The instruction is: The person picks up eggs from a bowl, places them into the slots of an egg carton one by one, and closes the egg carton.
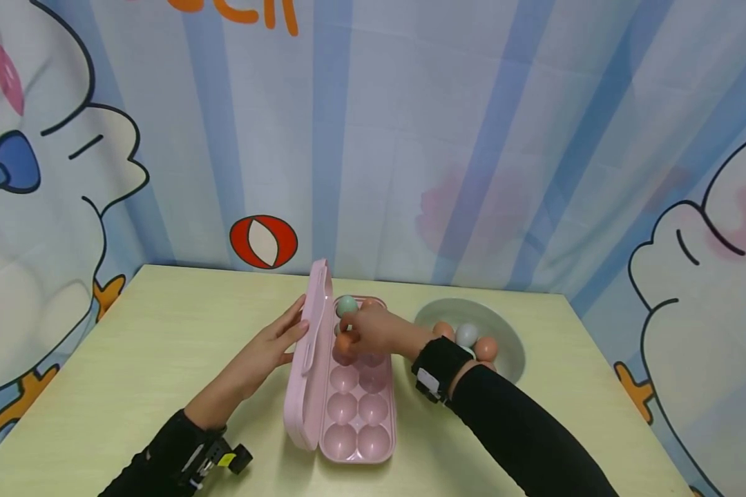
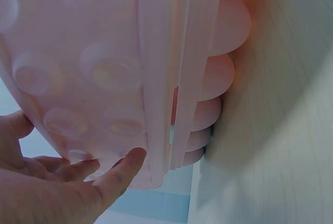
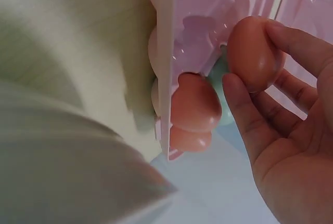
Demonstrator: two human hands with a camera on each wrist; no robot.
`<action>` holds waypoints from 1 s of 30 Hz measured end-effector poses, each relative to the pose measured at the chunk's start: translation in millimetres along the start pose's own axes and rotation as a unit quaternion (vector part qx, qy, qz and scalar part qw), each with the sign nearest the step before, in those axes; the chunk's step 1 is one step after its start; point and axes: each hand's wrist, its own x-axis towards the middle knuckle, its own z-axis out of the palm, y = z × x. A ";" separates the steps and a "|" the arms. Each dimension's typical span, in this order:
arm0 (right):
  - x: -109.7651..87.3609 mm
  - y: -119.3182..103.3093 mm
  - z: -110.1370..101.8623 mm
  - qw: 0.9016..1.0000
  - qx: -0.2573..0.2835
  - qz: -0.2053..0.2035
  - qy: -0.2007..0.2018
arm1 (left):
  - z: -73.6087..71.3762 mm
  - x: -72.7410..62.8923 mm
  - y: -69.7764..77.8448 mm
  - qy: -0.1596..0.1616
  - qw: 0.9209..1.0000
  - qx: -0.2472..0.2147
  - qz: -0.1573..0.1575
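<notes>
A pink egg box (image 1: 373,408) stands on the table with its lid (image 1: 305,386) raised on the left. My right hand (image 1: 376,331) pinches a brown egg (image 3: 254,52) between thumb and fingers, over the far half of the cups. A green egg (image 1: 347,306) sits in the farthest left cup. Two brown eggs (image 3: 195,104) lie in the right row, largely hidden by my hand in the head view. My left hand (image 1: 276,338) rests against the lid's outer face, its fingertips (image 2: 136,155) touching the plastic and its fingers extended.
Right of the box stands a grey-green bowl (image 1: 511,345) holding several eggs, among them a brown egg (image 1: 486,348) and a pale bluish egg (image 1: 467,335). My right forearm passes in front of the bowl's near edge. A printed curtain (image 1: 385,138) hangs behind the table (image 1: 211,304).
</notes>
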 end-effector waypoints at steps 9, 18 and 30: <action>6.3 -5.2 10.2 0.999 -0.023 0.009 -0.025 | -0.1 0.1 -0.2 0.000 1.000 0.003 0.002; 8.7 -12.3 16.5 0.998 -0.056 0.024 -0.027 | 0.7 0.2 -0.4 0.003 1.000 0.006 -0.001; 10.7 -20.2 14.0 0.997 0.003 0.069 -0.028 | 0.9 0.6 -0.6 -0.003 1.000 0.008 0.001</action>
